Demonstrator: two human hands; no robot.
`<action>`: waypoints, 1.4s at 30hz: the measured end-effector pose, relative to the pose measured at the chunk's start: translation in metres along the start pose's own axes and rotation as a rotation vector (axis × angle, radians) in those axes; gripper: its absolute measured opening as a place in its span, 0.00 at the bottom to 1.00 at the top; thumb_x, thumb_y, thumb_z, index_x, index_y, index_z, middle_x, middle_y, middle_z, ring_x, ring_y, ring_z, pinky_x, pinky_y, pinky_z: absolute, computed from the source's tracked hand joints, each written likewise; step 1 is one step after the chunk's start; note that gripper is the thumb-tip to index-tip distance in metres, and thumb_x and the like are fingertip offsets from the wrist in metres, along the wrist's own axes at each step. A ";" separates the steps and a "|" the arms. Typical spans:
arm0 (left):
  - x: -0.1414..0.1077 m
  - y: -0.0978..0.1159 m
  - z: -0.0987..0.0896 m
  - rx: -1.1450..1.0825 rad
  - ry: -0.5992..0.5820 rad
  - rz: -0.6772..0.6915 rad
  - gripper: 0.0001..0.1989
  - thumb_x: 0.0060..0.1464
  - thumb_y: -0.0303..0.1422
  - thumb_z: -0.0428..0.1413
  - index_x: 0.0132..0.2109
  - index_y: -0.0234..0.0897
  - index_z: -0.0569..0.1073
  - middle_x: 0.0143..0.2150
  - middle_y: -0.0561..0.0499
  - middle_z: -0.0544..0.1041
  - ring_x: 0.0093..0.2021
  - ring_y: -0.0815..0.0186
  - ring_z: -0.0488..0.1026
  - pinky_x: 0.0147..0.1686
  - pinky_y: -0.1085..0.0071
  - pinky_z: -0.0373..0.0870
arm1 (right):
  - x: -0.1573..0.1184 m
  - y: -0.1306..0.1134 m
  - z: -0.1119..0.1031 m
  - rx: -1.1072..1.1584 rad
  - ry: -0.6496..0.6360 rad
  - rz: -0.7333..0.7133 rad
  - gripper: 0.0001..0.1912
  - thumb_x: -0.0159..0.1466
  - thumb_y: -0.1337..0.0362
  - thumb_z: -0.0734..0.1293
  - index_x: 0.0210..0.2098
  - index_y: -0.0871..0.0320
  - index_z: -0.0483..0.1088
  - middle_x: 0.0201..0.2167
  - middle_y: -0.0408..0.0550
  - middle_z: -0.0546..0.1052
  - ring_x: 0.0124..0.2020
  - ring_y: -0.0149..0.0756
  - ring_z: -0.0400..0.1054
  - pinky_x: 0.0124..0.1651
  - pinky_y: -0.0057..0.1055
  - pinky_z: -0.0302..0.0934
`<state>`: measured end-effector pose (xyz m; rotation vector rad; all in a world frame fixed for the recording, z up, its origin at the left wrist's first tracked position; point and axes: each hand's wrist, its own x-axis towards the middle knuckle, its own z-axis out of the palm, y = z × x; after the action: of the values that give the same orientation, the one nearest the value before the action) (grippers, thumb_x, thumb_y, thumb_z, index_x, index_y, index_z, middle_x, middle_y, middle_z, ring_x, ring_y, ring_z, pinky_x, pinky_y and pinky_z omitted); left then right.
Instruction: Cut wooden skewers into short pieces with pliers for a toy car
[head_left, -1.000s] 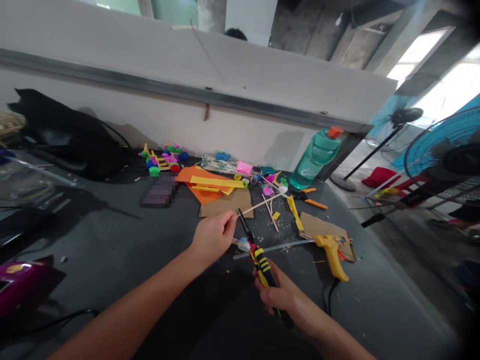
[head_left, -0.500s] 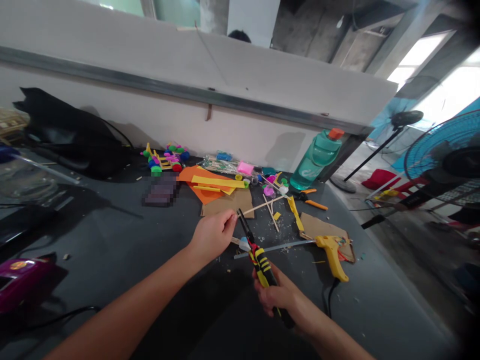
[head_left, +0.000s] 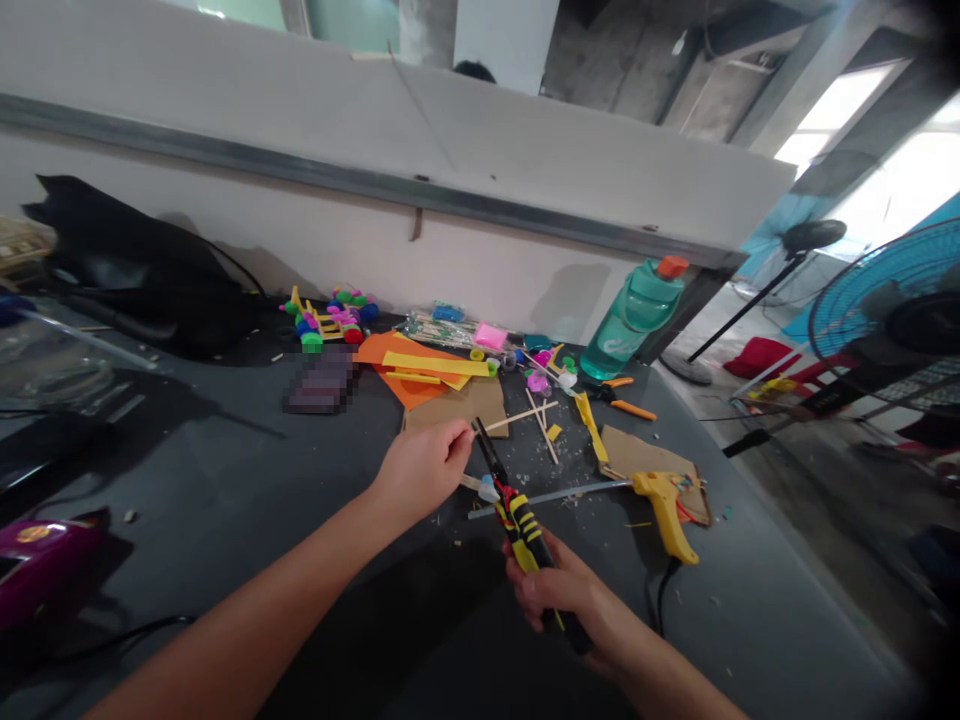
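Observation:
My right hand (head_left: pixel 547 590) grips a black-and-yellow handled tool (head_left: pixel 525 530), likely a soldering iron, with its thin black tip (head_left: pixel 480 437) by my left fingertips. My left hand (head_left: pixel 421 470) is curled and seems to pinch the end of a thin wooden stick (head_left: pixel 521 418). Below it lies a small white-and-blue piece (head_left: pixel 488 489) on a short stick. A yellow hot glue gun (head_left: pixel 664 510) rests on cardboard (head_left: pixel 649 460), its long glue stick (head_left: pixel 551 493) reaching toward the tool.
The dark worktable (head_left: pixel 187 470) holds orange paper (head_left: pixel 397 365), a colourful stick model (head_left: pixel 326 320), orange-handled pliers (head_left: pixel 626 405), a green water bottle (head_left: pixel 630 320) and scattered crumbs. A wall (head_left: pixel 300 200) backs the table. A fan (head_left: pixel 885 320) stands right, beyond the table's edge.
The wooden stick's far end has swung slightly toward me. My left hand has shifted a little left, and my right hand has barely moved.

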<state>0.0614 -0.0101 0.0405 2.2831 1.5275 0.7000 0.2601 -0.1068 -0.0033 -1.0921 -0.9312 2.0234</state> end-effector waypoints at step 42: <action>-0.001 0.001 0.009 -0.707 -0.172 -0.072 0.16 0.61 0.40 0.40 0.30 0.38 0.62 0.20 0.58 0.55 0.21 0.71 0.53 0.22 0.74 0.52 | -0.005 0.018 0.000 -0.015 -0.012 -0.051 0.20 0.46 0.60 0.69 0.36 0.56 0.60 0.24 0.36 0.62 0.17 0.22 0.52 0.19 0.21 0.48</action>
<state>0.0669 -0.0113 0.0336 1.6949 1.0489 0.8322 0.2586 -0.1206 -0.0154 -1.0553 -0.9726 1.9860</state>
